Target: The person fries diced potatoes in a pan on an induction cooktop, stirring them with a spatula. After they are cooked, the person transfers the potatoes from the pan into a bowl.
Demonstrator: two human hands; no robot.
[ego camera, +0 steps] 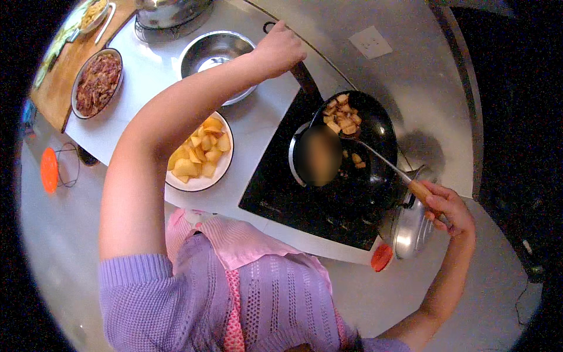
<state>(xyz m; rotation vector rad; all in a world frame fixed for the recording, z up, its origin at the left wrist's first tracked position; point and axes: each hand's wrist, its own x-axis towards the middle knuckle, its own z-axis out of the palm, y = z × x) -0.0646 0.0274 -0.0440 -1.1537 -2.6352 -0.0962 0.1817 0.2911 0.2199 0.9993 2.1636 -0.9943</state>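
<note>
My left hand (281, 50) is closed around the long dark handle (306, 81) of a black wok (385, 116). In my right hand (453, 213) is the wooden grip of a metal-shafted turner (387, 162), which reaches down into the wok. Browned, diced food pieces (344, 116) are heaped on the wok's handle side, and a few lie apart near its middle. A blurred oval patch hides part of the wok and the black cooktop (275, 189) beneath. Partly behind my left forearm, a white dark-rimmed plate (226, 171) holds yellow slices (204, 149), apparently potato.
A steel bowl (195, 55) lies under my left forearm. Farther left are an oval dish of meat (99, 83) and a wooden board (61, 94). A metal pot (171, 15) stands at the back. A metal lid (409, 240) and red object (382, 257) lie beside the cooktop.
</note>
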